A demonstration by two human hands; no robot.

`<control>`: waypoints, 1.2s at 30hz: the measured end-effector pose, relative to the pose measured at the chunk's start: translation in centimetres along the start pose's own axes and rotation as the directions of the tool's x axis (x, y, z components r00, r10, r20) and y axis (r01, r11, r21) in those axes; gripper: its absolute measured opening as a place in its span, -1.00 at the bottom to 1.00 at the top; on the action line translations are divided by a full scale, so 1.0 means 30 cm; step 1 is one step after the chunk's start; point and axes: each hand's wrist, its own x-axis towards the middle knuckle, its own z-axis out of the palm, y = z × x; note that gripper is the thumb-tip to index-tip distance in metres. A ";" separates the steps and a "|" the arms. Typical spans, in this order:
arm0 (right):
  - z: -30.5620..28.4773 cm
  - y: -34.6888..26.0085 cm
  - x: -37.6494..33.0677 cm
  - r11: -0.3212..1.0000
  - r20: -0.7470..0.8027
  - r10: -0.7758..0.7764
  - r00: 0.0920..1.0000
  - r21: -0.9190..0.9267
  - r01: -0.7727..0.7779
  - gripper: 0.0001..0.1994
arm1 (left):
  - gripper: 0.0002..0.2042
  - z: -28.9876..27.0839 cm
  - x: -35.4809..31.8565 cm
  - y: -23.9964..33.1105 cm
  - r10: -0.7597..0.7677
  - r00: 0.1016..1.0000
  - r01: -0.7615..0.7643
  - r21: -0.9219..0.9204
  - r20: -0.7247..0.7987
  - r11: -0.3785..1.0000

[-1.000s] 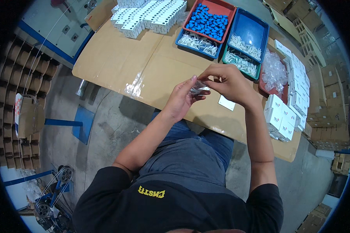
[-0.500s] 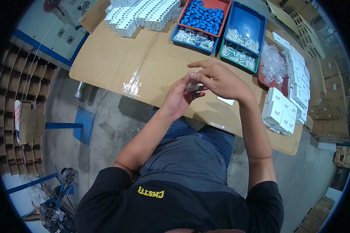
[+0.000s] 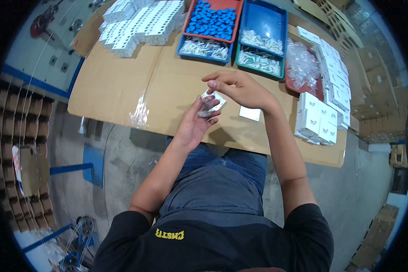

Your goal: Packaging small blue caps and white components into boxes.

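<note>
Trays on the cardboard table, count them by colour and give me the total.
Red trays: 2
Blue trays: 2
Green tray: 1
Total: 5

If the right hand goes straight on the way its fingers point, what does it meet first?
The right hand points left across bare cardboard; likely nothing until the table edge, though height is unclear.

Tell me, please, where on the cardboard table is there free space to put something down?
The widest bare patch of the cardboard table lies left of the left hand, below the white boxes and around the clear bag. The far edge is crowded with trays; the right side with stacked cartons.
</note>
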 end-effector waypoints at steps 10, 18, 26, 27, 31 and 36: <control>-0.458 0.741 0.041 0.734 -0.715 0.170 0.678 -0.367 -0.572 -0.77 | -0.56 -0.167 -0.076 -0.171 -0.246 0.966 0.250 0.047 -0.084 0.967; -0.639 0.830 0.195 0.514 -0.860 0.374 0.346 -0.118 -0.849 -0.73 | -0.60 -0.131 -0.057 -0.138 -0.283 0.955 0.292 0.104 -0.093 0.951; -0.633 0.903 0.262 0.466 -0.918 0.358 0.172 0.016 -0.885 -0.66 | -0.59 -0.113 -0.094 -0.142 -0.307 0.949 0.313 0.125 -0.064 0.941; -0.635 0.913 0.249 0.465 -0.919 0.356 0.171 0.016 -0.885 -0.66 | -0.58 -0.119 -0.099 -0.144 -0.306 0.949 0.312 0.106 -0.069 0.944; -0.710 0.923 0.144 0.833 -0.959 0.157 0.237 0.000 -0.554 -0.71 | -0.54 -0.123 -0.066 -0.122 -0.267 0.964 0.267 -0.033 -0.006 0.963; -0.449 0.522 0.089 0.908 -0.796 0.268 0.543 0.396 0.134 -0.70 | -0.51 -0.055 -0.001 -0.040 -0.131 0.991 0.128 -0.135 -0.011 0.982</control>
